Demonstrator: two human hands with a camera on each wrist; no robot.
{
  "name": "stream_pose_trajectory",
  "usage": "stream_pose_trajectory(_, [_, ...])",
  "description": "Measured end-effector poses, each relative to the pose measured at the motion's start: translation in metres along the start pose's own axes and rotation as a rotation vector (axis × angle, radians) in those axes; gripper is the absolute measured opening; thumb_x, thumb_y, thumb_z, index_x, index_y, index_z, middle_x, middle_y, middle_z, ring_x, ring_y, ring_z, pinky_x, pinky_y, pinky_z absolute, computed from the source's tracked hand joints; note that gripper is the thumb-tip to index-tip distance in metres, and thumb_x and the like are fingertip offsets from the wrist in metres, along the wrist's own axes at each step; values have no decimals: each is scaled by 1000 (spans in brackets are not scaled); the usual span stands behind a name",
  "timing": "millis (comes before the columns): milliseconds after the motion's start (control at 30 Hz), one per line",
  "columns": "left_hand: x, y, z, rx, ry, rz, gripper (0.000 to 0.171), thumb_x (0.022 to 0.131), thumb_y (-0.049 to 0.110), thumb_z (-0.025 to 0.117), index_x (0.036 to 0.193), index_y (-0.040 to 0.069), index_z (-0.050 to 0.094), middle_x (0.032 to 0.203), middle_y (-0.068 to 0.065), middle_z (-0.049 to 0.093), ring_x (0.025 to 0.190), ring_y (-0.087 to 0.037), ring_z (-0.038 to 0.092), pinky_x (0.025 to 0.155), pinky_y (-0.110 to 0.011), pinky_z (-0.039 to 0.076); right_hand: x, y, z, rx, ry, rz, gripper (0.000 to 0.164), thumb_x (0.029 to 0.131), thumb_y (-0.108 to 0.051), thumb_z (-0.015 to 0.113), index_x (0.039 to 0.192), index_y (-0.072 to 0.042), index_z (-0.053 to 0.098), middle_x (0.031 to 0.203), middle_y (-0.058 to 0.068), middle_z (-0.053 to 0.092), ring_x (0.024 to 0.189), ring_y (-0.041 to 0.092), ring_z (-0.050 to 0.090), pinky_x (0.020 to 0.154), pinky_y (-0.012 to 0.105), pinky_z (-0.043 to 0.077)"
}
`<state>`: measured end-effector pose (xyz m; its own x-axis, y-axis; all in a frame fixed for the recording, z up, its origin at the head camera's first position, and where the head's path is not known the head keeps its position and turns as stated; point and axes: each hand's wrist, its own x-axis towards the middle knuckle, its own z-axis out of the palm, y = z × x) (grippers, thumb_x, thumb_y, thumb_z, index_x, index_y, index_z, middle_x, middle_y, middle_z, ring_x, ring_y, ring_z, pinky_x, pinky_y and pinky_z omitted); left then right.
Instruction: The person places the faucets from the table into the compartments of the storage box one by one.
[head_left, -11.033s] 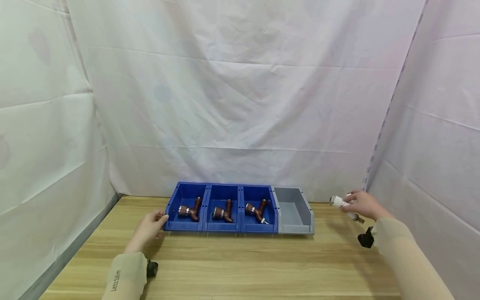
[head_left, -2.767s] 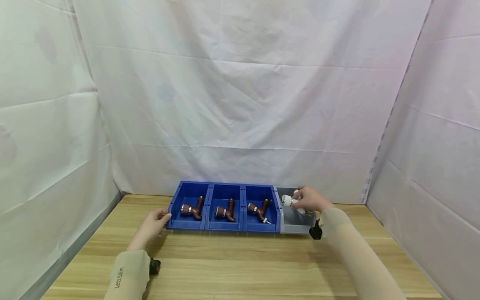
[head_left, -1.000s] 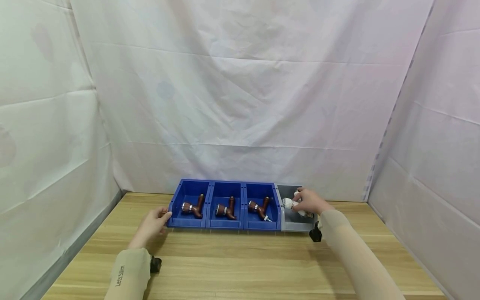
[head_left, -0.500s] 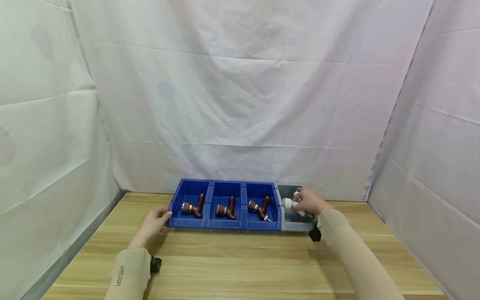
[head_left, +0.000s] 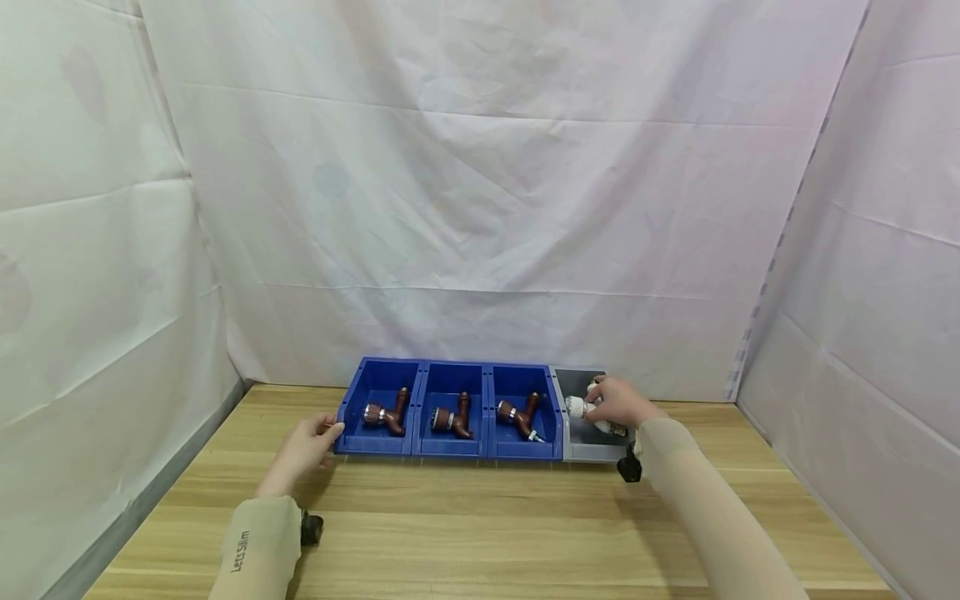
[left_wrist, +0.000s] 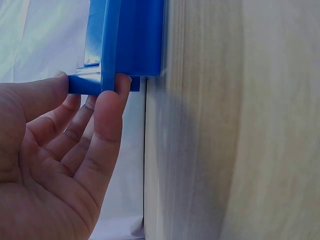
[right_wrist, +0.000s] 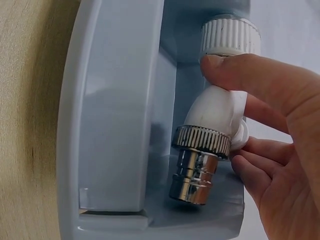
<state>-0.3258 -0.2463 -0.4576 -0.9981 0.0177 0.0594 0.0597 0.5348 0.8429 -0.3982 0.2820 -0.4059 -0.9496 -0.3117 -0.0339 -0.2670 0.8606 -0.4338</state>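
Observation:
My right hand (head_left: 622, 402) holds a white tap (right_wrist: 210, 110) inside the grey bin (head_left: 592, 452), which stands at the right end of a row. The tap has a ribbed white knob and a chrome hose nozzle. In the right wrist view, thumb and fingers sit on either side of its body. Whether it touches the bin floor is unclear. At the row's other end, my left hand (head_left: 300, 450) pinches the front corner of the leftmost blue bin (left_wrist: 137, 40) between thumb and fingers. A brown tap (head_left: 393, 421) lies in that bin.
Two more blue bins stand between, joined side by side: the middle one has a brown tap (head_left: 453, 419), the other a brown tap (head_left: 510, 412) with a pale nozzle. White cloth (head_left: 480, 208) hangs behind and beside the wooden table (head_left: 465, 533).
From the table's right side, my right hand has brought the white tap leftward and down into the grey bin. Over the last second both hands have stayed nearly still.

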Motion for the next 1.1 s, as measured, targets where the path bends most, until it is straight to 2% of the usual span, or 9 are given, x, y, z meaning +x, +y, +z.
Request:
stream_pose_trajectory(400, [0,1,0,-4,-12,-10,36,101,16,51,123,-13,50,112,-28,60,86,-26,62,62,-36,56,3,2,4,-17,-16,18,29,76,-15,80,101,0,74,146,34,31,121,48,47,92,51,48])
stream_pose_trajectory(867, [-1,-1,0,-17,-1,11,33,101,14,52,120,-12,52,108,-27,61,84,-26,62,60,-36,55,7,4,5,-53,-12,-6,30,74,-16,79,99,-2,75,144,35,34,121,48,48,93,52,47])
stream_pose_trajectory(1100, [-1,-1,0,-18,-5,11,34,101,15,51,121,-13,51,109,-27,61,85,-26,62,60,-36,55,6,1,6,-75,-17,-1,25,76,-16,79,98,-3,75,144,34,35,124,49,45,91,52,48])
